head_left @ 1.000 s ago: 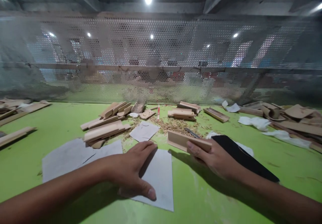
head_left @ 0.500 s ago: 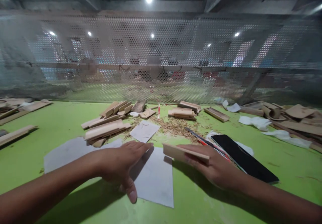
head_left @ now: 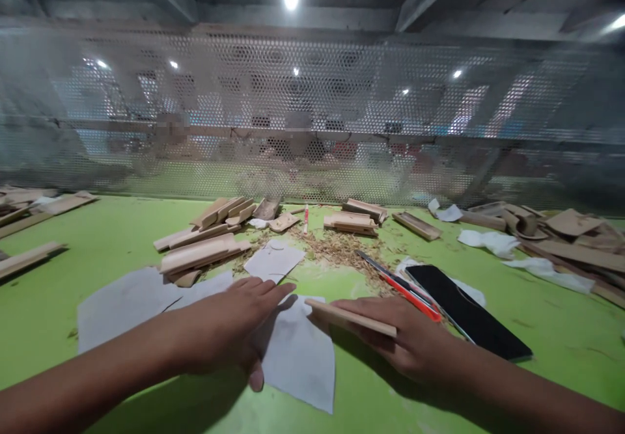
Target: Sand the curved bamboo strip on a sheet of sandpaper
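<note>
My right hand (head_left: 390,330) grips a thin, light bamboo piece (head_left: 351,317) by its side, tilted just over the right edge of a white paper sheet (head_left: 303,362). Across that sheet's left part lies my left hand (head_left: 239,323), palm down, fingers stretched out and thumb apart. Its fingertips come close to the bamboo piece's far end, with a small gap between. Another white paper (head_left: 122,304) lies partly under the left forearm, and a smaller paper (head_left: 274,259) is just beyond the left fingers.
An orange-handled craft knife (head_left: 410,294) and a black phone (head_left: 469,310) lie beside my right hand. Stacked bamboo pieces (head_left: 202,255), shavings (head_left: 336,250) and a red-and-white tube (head_left: 306,219) are farther back. A perforated metal screen (head_left: 297,115) closes the table's far side.
The bamboo piece has turned more edge-on and shifted slightly left with my right hand. The paper under my left hand has moved a little, its upper edge now creased.
</note>
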Motion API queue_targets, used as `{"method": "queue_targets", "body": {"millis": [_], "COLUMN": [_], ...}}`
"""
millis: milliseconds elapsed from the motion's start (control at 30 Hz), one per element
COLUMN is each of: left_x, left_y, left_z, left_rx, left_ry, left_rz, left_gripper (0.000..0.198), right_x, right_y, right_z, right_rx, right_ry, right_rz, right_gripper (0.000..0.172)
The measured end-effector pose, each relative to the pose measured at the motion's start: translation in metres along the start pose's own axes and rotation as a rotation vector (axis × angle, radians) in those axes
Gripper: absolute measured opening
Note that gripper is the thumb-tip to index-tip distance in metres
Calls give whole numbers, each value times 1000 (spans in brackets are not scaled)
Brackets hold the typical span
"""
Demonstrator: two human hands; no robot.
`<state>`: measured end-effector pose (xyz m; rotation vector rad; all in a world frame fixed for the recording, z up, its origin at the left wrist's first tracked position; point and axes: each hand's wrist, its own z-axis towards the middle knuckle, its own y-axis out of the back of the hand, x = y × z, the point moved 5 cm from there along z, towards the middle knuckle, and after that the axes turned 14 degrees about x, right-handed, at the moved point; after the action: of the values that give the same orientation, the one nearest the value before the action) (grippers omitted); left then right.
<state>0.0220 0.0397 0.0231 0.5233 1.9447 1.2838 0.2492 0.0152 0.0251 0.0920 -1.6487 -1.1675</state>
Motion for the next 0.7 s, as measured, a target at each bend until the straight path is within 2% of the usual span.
{"method": "queue_targets", "body": {"millis": [67,133,233,300,400,533,600,700], "left_x": [3,6,10,12,9,0,-6,-11], "left_y": [-2,1,9,17,29,41,42,42], "left_z": [-3,-5,-7,-8,-13,-23,-24,-23], "left_rx": [-12,-61,-154,-259,-449,-664,-673,-595], "left_ry": [21,51,102,107,53,-8,-44,-92], "left_rz": [-37,-70,-111,-104,-51,15,50,68], "left_gripper": [88,86,66,47,26,28,30,33], "right_x": [-8,-17,-31,-39,-49,-60,-62,-59], "right_y": [1,4,13,18,21,23,23,22], "right_z": [-1,-3,-8,-10,-12,-12,-12,-10], "right_rx": [-13,-87,-267,-366,-440,-463,-454,-428], "right_ry": [5,16,-48,-131,-193,-218,-226,-221], "right_rz": [-18,-43,-57,-14,79,117,110,81], "right_gripper": [33,37,39,41,45,40,40,41]}}
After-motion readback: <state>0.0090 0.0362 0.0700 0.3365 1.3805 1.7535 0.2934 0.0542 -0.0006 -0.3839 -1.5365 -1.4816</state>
